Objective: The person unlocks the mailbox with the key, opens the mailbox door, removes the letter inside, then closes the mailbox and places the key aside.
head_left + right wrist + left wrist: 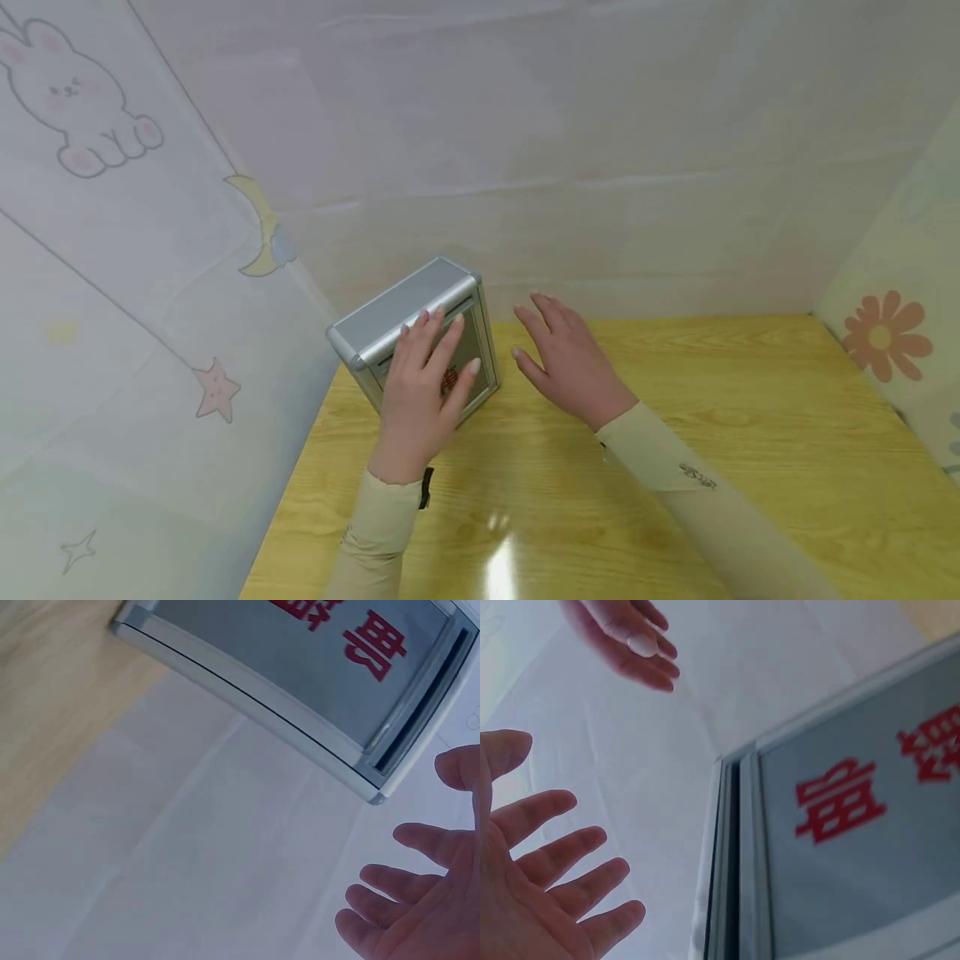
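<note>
A silver metal-framed box (411,304) with a grey front panel and red characters stands angled at the left of the table. Along its upper front edge runs a narrow dark slot (731,862). My left hand (420,392), fingers spread and holding nothing, overlaps the box's front in the head view; the left wrist view shows space between fingertips and box. To the right of the box hovers my right hand (577,358), its fingers loosely extended and its palm bare. In the right wrist view that hand (427,892) lies beside the box's corner.
The yellow wood-grain table (712,375) extends to the right of the box. Pale fabric walls (600,167) rise behind and on both sides, the left one printed with a bunny (82,100) and the right one with an orange flower (888,336). A light reflection shows near the table's front.
</note>
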Motion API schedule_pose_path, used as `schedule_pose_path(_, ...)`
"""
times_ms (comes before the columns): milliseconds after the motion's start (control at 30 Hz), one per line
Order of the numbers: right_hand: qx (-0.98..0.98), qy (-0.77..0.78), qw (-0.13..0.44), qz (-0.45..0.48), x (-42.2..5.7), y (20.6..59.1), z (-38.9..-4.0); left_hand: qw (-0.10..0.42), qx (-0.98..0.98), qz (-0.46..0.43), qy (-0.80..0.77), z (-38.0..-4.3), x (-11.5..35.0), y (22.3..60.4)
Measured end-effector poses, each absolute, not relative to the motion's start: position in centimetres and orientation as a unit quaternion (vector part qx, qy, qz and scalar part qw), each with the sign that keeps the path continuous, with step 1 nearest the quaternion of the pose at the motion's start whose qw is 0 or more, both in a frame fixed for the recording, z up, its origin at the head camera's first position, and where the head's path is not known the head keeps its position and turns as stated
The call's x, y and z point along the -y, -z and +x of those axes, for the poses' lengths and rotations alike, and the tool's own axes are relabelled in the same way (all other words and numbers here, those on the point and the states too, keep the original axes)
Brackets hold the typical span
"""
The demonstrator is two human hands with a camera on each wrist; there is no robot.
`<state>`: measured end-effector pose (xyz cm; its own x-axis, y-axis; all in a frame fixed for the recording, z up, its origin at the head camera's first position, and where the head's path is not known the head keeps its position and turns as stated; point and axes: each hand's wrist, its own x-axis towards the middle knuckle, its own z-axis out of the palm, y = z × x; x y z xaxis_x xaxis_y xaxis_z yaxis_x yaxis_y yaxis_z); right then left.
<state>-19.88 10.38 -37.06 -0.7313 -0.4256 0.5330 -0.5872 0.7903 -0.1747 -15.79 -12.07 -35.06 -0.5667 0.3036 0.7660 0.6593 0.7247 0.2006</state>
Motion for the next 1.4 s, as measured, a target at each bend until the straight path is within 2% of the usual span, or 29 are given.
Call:
schedule_pose_path(200, 0.913, -0.186, 0.234, 0.279, -8.3, 35.2, -20.7, 0.411, 0.843, -0.232, 0.258, -15.8, 14.7, 34.2)
schedule_pose_path(333, 0.906, -0.202, 0.232, 0.289, -6.9, 34.2, -21.5, 0.418, 0.847, -0.191, 0.266, -16.0, 16.3, 34.9)
schedule_pose_path(700, 0.908, -0.213, 0.193, 0.304, -4.0, 33.0, -23.8, 0.399, 0.854, -0.107, 0.316, -16.4, 18.0, 36.8)
schedule_pose_path(967, 0.911, -0.223, 0.160, 0.308, -2.5, 33.5, -24.6, 0.407, 0.848, -0.107, 0.321, -16.8, 17.9, 37.6)
schedule_pose_path(1400, 0.904, -0.242, 0.188, 0.299, -2.5, 34.9, -25.5, 0.391, 0.842, -0.078, 0.363, -16.9, 18.4, 37.8)
